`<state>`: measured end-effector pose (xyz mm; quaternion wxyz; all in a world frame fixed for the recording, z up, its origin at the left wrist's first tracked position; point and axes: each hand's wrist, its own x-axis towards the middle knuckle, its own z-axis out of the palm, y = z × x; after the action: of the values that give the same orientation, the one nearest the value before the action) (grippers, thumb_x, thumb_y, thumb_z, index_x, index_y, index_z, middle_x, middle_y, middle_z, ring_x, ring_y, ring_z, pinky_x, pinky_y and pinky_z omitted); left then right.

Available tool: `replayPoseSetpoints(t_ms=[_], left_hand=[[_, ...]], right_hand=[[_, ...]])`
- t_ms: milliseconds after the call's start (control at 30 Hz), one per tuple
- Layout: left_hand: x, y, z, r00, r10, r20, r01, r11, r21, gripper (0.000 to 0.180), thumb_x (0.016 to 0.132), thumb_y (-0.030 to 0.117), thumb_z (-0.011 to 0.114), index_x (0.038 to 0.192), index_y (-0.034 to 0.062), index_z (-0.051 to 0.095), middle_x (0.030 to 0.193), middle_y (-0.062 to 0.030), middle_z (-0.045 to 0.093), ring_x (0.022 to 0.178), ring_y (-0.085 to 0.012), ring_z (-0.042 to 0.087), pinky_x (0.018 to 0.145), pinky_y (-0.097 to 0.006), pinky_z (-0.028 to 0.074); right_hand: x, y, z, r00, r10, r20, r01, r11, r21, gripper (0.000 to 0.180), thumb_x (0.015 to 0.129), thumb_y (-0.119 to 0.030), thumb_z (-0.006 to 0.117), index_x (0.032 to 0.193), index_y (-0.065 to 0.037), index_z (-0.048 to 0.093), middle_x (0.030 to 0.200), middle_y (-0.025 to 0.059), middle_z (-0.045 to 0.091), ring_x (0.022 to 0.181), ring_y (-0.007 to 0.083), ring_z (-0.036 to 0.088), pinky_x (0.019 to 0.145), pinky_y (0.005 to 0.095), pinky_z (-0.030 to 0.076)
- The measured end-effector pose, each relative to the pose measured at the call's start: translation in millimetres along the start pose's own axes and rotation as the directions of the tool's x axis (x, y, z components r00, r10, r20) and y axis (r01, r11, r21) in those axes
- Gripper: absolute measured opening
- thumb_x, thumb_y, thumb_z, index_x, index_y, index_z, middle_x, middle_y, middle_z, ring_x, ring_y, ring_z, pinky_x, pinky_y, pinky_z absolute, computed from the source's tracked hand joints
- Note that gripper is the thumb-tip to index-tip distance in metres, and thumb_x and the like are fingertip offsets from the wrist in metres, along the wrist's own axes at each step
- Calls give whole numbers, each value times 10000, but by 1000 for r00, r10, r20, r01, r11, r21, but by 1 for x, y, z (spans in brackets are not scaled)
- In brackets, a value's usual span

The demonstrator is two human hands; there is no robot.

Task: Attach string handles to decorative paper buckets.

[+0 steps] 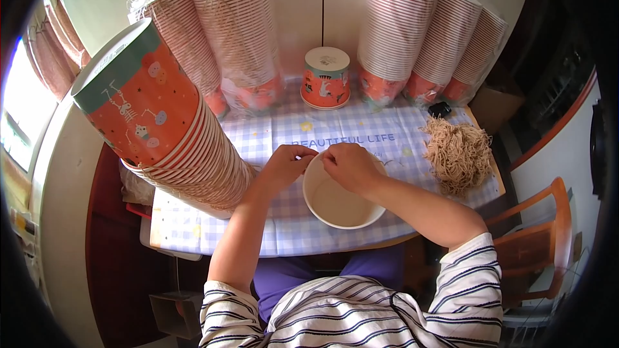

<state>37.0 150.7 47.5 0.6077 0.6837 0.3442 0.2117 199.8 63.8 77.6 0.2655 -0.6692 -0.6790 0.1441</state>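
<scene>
A tall stack of orange and green paper tubs [171, 125] rises up closest, bottoms up, near the left edge of the table [277, 238]. One white-inside tub [342, 209] has its mouth up, close to the middle of the near edge. That is the one being worked on. The left hand [291, 162] is at its rim, finger and thumb tips close together; I can't tell if they pinch anything. The right hand [350, 164] reaches over its mouth, fingers bent at the rim; I can't tell what they grip. So this tub looks only partway done to me. A big heap of tan strings [458, 154] lies by the right edge. One lone tub [325, 84] stands upside down near the far edge, with no string I can see. Bagged stacks [235, 26] stand toward both far corners, so plenty looks left.
</scene>
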Motion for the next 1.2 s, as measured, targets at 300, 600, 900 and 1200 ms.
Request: replayPoseSetpoints(t_ms=[300, 600, 900, 1200], left_hand=[[1, -1, -8, 984, -28, 175, 34, 999, -28, 214, 890, 157, 597, 1004, -8, 671, 742, -23, 633, 649, -75, 544, 578, -224, 451], [-4, 10, -6, 992, -34, 120, -4, 954, 300, 192, 904, 147, 565, 952, -22, 642, 808, -55, 653, 723, -118, 614, 665, -257, 519], [-37, -27, -17, 935, -255, 246, 348, 790, -505, 100, 926, 128, 481, 926, 45, 534, 898, -101, 628, 776, -229, 633, 743, -382, 527], [-76, -41, -2, 932, -140, 336, 354, 561, -748, 87, 935, 139, 452, 945, 74, 509, 956, -164, 639, 865, -313, 652, 820, -436, 526]], right_hand=[[-1, 1, 7, 1000, -12, -17, 13, 999, 31, 213, 828, -195, 541, 802, -21, 663, 779, 179, 653, 742, 349, 630, 687, 452, 490], [-9, 2, -9, 999, 40, 28, -43, 991, 129, 222, 821, -230, 605, 877, -20, 652, 809, 159, 668, 752, 330, 641, 683, 431, 495], [-83, -44, -70, 984, -104, 142, 63, 961, 268, 275, 766, -189, 733, 957, -35, 608, 788, 87, 614, 686, 183, 602, 624, 309, 484], [-140, -61, 8, 937, -347, -26, 346, 921, 177, 208, 756, -137, 728, 867, 1, 620, 786, 95, 588, 695, 245, 614, 615, 330, 501]])
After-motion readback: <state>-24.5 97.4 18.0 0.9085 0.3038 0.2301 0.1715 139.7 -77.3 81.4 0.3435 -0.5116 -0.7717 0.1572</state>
